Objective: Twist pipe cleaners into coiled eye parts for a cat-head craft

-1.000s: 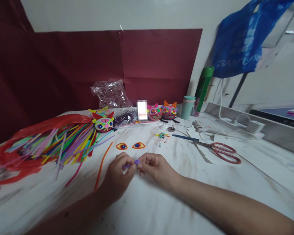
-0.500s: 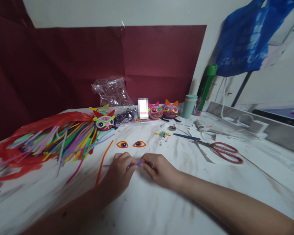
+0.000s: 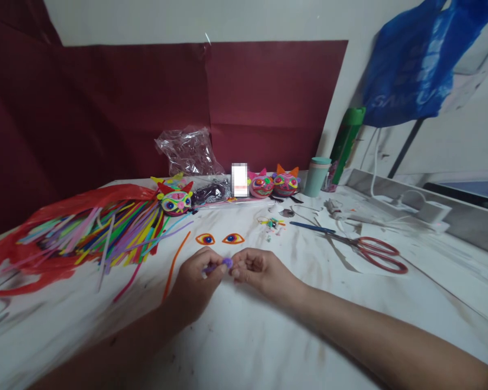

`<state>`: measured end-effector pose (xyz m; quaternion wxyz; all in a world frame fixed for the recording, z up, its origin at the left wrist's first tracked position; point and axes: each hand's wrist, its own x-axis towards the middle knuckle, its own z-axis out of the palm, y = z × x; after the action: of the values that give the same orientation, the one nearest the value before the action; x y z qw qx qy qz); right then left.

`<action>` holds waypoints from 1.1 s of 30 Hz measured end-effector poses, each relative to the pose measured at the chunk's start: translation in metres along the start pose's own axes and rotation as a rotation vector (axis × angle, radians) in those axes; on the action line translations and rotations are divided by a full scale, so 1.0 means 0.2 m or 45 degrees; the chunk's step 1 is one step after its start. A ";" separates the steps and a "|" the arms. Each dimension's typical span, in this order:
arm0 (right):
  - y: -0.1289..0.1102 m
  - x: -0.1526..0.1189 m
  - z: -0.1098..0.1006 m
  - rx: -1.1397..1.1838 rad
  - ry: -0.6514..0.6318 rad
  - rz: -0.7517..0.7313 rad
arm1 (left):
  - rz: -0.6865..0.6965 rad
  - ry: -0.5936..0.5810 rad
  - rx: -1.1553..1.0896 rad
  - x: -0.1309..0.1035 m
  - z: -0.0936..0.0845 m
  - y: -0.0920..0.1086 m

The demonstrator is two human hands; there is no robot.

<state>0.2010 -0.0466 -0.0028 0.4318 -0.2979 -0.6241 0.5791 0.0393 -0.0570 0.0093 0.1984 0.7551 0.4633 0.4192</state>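
Note:
A purple pipe cleaner [image 3: 226,262], its end wound into a small coil, is pinched between the thumb and fingers of my left hand [image 3: 201,275]. My right hand [image 3: 264,271] has its fingers curled and thumb pressed in, its fingertips against the coil's right side. Just beyond my hands lie two eye shapes, a left eye [image 3: 205,239] and a right eye [image 3: 233,239], with orange outlines and blue centres. To the left of my left hand, an orange pipe cleaner [image 3: 174,262] rests on the white marbled table.
Many coloured pipe cleaners [image 3: 122,233] spread over a red plastic bag [image 3: 101,196] at left. Decorated animal heads, including one with orange ears [image 3: 287,181], stand at the back. Red-handled scissors [image 3: 380,253], small scraps [image 3: 273,223], a green cup [image 3: 317,177] and a power strip [image 3: 406,208] are at right.
The purple coil has come into fuller view at my left fingertips. My right fingers have loosened and curled more, shifting slightly off it. The view has moved a little.

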 end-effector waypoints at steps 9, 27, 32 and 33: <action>0.02 -0.05 0.05 -0.156 0.180 -0.069 | 0.021 0.018 0.072 -0.02 0.04 0.02; -0.03 -0.05 -0.04 -0.975 -0.100 -0.281 | 0.259 -0.203 0.364 -0.02 0.01 -0.02; -0.01 -0.01 -0.03 -0.295 -0.033 -0.085 | 0.139 -0.055 0.214 -0.01 -0.02 0.00; 0.00 -0.01 -0.02 -0.160 -0.017 -0.055 | 0.099 -0.021 0.164 -0.01 -0.02 0.00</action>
<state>0.2053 -0.0459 -0.0028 0.4205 -0.3068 -0.6684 0.5314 0.0353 -0.0584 0.0117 0.1369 0.7872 0.4581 0.3895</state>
